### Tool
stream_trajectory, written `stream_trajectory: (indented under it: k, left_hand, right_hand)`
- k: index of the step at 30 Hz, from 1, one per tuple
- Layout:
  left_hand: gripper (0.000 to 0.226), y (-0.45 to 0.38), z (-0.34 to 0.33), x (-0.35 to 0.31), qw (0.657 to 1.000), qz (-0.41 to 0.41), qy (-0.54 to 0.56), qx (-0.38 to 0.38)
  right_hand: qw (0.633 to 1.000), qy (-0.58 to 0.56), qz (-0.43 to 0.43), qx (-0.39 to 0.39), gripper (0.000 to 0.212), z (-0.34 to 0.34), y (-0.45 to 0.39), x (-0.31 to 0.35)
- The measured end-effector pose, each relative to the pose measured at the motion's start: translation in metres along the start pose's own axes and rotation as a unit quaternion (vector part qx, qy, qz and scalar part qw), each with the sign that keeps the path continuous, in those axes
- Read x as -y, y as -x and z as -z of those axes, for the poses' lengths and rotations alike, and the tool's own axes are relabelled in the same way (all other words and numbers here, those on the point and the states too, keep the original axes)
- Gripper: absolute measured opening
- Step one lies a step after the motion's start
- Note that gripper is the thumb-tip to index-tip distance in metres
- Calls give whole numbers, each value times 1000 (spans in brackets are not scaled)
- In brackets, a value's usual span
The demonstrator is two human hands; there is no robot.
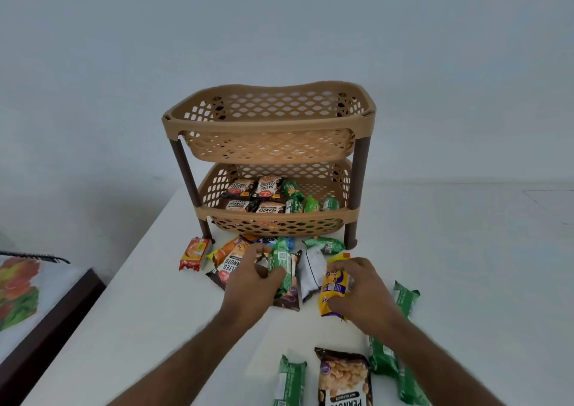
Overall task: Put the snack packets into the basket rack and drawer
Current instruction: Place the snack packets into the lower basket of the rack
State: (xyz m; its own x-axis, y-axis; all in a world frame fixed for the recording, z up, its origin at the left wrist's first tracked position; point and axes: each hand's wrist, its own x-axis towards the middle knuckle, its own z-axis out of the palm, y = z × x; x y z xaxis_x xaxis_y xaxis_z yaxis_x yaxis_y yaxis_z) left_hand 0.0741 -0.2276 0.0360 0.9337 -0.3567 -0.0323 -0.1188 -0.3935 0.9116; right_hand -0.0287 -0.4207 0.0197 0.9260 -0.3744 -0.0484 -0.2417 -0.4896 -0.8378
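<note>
Standing on broad white matte tabletop (130,306), filling lower frame. Centre frame: two-tier tan plastic basket rack w/ lattice walls and dark brown legs (269,120). Top tier showing nothing inside from this angle; lower tier (323,188) already holding several peanut and green packets. No drawer appearing anywhere in view.

Lying loose in front of rack, centre frame: pile of glossy, crinkly snack packets. Sitting apart at pile's left edge: red-orange biscuit pack (194,253). Waiting at bottom of frame: dark peanuts pouch w/ printed nuts (344,377) plus green wrappers beside it.

Left hand (248,284) curling round long green foil packet (281,266), thumb and fingers pinching its sides, packet standing tilted above pile. Right hand (362,290), just right of centre, gripping small yellow-and-purple pouch (334,284), fingers bent over top edge.

Judging step: gathering two packets at once for rack. Doing it well, prob.: holding at pouch body, not sealed fins, since slick film slips; lifting clear of neighbours so pile isn't dragging along; going into top tier from above, or into lower tier via front gap between tiers w/o knocking rim. Puffy air-filled pouches squash easily, so light grip. Slim bars stacking flat; pillow packs needing more room.

Lower left of frame: dark wooden frame edge w/ flower-print cloth (18,294).
</note>
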Motion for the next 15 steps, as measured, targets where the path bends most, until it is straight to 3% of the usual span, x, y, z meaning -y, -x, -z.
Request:
stream_trajectory:
  k: [8, 15]
  left_hand:
    - [31, -68, -4, -27, 998, -55, 6, 8]
    - [21, -152, -23, -40, 995, -96, -25, -2]
  right_hand:
    - [996, -36, 42, -70, 78, 27, -45, 38]
    - [989, 67, 51, -124, 82, 19, -115, 67]
